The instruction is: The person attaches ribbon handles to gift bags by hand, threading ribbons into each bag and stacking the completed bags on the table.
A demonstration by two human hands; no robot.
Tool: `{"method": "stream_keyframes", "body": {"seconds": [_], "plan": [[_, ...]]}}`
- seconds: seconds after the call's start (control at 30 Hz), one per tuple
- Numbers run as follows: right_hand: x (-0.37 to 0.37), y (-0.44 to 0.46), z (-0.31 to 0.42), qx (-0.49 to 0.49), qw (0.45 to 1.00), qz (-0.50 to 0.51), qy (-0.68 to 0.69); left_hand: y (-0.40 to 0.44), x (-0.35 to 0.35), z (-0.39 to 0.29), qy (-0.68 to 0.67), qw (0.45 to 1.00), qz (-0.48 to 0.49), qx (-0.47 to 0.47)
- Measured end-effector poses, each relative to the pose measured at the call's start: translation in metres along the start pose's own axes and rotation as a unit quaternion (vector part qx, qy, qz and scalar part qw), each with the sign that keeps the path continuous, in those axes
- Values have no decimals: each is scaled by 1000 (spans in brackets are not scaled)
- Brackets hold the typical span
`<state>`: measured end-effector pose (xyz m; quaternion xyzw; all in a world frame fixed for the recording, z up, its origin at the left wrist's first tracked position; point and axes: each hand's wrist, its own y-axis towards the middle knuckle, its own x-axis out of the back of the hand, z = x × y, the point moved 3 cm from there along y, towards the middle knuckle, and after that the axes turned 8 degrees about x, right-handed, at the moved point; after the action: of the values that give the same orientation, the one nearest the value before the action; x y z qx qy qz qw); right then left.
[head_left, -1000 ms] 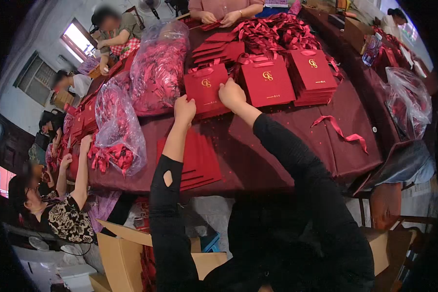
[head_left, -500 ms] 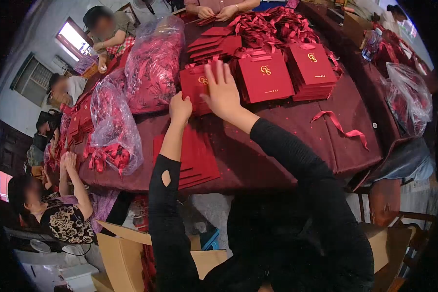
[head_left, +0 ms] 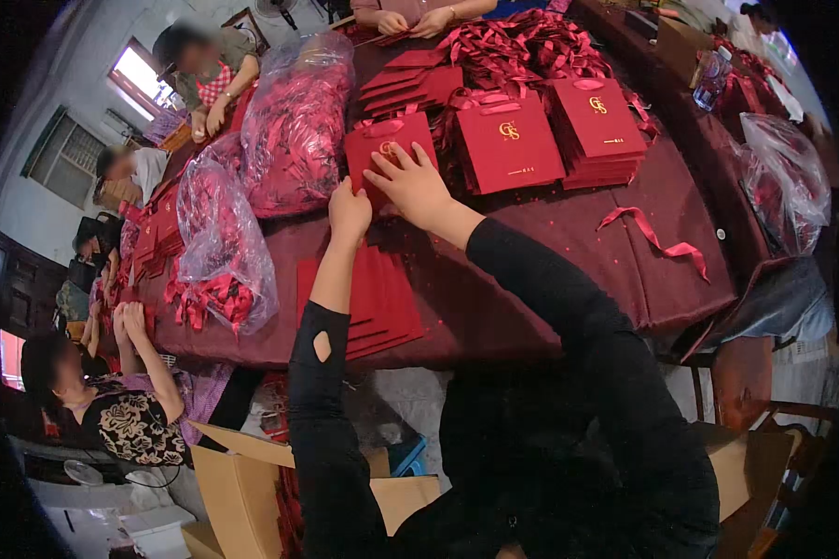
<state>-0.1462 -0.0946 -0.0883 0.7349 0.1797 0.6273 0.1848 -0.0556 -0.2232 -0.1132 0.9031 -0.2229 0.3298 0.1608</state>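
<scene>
A red paper bag [head_left: 357,147] with gold lettering and a ribbon handle lies in front of me on the dark red cloth. My left hand [head_left: 350,212] is closed at its lower left edge, fingertips pinched on the bag. Across the bag's face my right hand [head_left: 412,189] lies flat with its fingers spread, partly hiding the lettering. To the right are two stacks of similar bags, the middle stack [head_left: 510,149] and the right stack [head_left: 598,121]. Flat red bags without visible handles [head_left: 382,303] lie fanned out below my hands.
Plastic sacks of red ribbons [head_left: 298,121] [head_left: 216,242] stand at the left. A ribbon pile [head_left: 531,51] is behind the stacks; a loose ribbon [head_left: 657,244] lies right. Several people sit around the tables, one person's hands [head_left: 415,23] opposite. Open cardboard box [head_left: 242,494] below.
My right hand has gone from gripping the bag's right edge to lying spread on its face, lower than half a second ago. My left hand stays at the lower left edge.
</scene>
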Motion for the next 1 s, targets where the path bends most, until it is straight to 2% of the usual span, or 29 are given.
{"method": "stream_keyframes", "body": {"seconds": [0.1,0.17,0.2,0.27,0.3,0.37,0.47,0.53,0.57,0.6,0.67,0.73,0.8,0.83,0.9,0.93,1.0], "plan": [[3,-2,3,-9,1000,1,24,-4,7,-2,12,1000,-16,3],[7,-6,2,-4,999,-19,42,-12,21,-14,8,999,47,15],[9,-7,1,1,999,-11,33,-18,26,-13,-18,1000,-6,-7],[8,-8,-1,8,999,-11,29,-33,56,-38,-5,999,44,-16],[8,-8,-1,16,1000,-15,21,-31,64,-32,8,997,46,-66],[9,-9,1,27,999,-13,23,-45,89,-41,10,994,107,-31],[22,-13,16,51,984,-100,139,-44,112,-10,2,989,150,-1],[43,-24,58,122,944,-42,303,-45,122,4,44,978,205,25],[46,-35,84,174,928,-60,325,-50,120,8,42,978,205,27],[51,-48,107,178,940,-97,274,-55,116,12,67,973,221,7],[16,-67,130,207,955,42,211,-62,105,19,127,960,248,-30],[31,-77,131,197,956,25,218,-80,100,-2,128,958,256,-31],[40,-92,135,231,969,47,73,-89,89,-14,82,952,295,-11],[49,-101,134,237,969,-10,74,-93,85,-18,78,950,303,-14],[70,-119,125,238,968,-48,67,-106,80,-46,326,915,205,-118],[93,-129,116,244,967,-77,16,-110,76,-52,327,912,144,-202],[131,-153,96,214,969,-117,42,-130,72,-86,242,928,139,-248]]}}
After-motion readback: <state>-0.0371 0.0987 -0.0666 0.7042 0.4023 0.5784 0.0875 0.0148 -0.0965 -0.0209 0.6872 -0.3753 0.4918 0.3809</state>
